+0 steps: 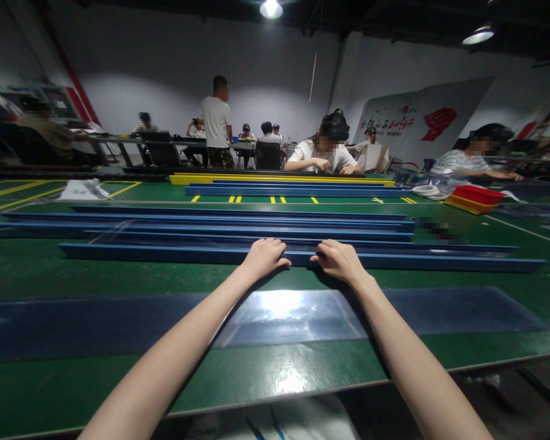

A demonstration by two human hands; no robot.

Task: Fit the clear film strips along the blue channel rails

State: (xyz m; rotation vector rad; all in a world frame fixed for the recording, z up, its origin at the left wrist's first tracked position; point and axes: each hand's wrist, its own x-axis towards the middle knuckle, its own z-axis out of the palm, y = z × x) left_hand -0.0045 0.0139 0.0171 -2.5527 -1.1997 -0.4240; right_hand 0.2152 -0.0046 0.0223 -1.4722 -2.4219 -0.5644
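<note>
Hands first: my left hand (264,256) and right hand (338,259) lie close together on the nearest blue rail (165,252), fingers curled over its top edge and gripping it, thumbs toward me. The rail runs long across the green bench (36,275), just ahead of a dark glossy strip (440,308) that lies flat between me and it. To handle a piece this long well, I judge both hands should pull evenly and keep it level, since a grip so near the middle leaves the far ends free to swing or sag. More blue rails (211,223) lie in parallel rows behind, some stacked, and farther back a yellow rail (279,179) sits with more blue ones. A red tray (479,195) stands off to the right. Yellow lines mark the bench top, which shines under the ceiling lamps (271,8). Beyond, several people sit at tables working, one stands with back turned, and a white banner (421,122) with a red emblem leans against the grey wall.
</note>
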